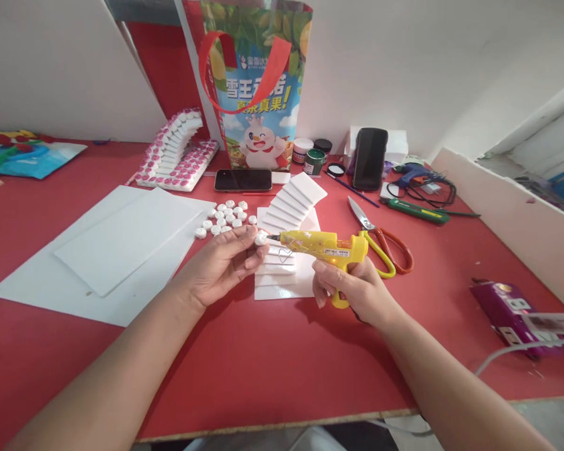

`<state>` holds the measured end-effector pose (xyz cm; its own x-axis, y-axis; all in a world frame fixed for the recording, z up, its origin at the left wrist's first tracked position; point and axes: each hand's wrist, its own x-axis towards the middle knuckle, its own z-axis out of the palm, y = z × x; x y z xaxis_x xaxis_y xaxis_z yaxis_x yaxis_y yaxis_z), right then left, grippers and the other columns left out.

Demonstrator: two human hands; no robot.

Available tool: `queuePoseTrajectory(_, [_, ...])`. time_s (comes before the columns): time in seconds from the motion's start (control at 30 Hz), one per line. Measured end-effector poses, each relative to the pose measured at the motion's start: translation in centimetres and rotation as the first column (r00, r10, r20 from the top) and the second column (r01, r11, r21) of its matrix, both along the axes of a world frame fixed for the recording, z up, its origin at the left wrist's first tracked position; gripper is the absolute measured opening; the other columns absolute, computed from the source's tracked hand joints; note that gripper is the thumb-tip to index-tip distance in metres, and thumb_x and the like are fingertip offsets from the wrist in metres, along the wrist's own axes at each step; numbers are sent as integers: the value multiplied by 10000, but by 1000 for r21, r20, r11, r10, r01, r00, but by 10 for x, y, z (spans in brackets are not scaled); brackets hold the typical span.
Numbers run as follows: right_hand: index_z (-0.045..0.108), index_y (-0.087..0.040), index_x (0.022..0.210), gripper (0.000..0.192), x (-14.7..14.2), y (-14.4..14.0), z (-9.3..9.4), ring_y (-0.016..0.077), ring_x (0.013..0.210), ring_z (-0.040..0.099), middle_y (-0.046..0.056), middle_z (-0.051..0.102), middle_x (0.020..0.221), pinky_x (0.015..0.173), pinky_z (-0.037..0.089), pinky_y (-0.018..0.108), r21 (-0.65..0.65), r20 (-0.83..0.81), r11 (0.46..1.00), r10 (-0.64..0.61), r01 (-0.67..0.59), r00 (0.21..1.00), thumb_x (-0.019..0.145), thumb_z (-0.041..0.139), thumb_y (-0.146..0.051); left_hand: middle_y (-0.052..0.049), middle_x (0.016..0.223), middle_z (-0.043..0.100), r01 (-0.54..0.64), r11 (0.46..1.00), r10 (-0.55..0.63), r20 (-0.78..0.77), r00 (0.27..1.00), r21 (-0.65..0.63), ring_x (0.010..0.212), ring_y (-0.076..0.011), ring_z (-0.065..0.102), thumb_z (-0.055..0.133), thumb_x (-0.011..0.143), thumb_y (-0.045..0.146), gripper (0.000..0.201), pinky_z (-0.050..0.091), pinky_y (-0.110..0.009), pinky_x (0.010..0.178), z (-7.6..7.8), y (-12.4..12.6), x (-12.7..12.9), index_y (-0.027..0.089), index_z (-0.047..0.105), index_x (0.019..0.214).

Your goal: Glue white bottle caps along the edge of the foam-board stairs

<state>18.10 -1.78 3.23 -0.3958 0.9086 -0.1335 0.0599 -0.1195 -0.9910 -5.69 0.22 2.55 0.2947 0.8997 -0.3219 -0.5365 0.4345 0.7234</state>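
My left hand (232, 257) pinches a small white rolled piece (261, 238) between thumb and fingers. A yellow glue gun (326, 245) is gripped in my right hand (350, 285), its nozzle touching or almost touching that white piece. Under both hands lies a white foam base (305, 275) with a curving row of thin white foam strips (291, 203) built up on it like steps. Several more white rolled pieces (223, 219) are grouped on the table just beyond my left hand.
White foam sheets (126, 241) lie at left. Behind stand a pink-and-white stepped model (173, 156), a phone (243, 180), a bag (263, 88), paint jars (314, 161) and another phone (370, 158). Scissors (380, 241), a green cutter (418, 212) and a purple packet (502, 313) are at right.
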Motion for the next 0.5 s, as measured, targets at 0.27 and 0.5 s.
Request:
queuePoseTrajectory(0.27, [584,-183,554,534,0,0,1,110,448,478,34,627,511,472,351,277,27,5,1000,14,-14,1000,894,694,-580,-50,699,678,3,1000,-3,-21,1000,7,505,-53,523,856,803,243,255,375,-108,403,-1,0,0,124,633,777])
queuePoseTrajectory(0.5, [575,-185,557,530,0,0,0,112,459,483,38,630,515,484,355,279,24,9,1000,18,-18,1000,898,689,-573,-44,685,664,20,1000,-19,-32,999,21,511,-54,518,849,811,250,275,393,-108,419,0,1,1,131,608,752])
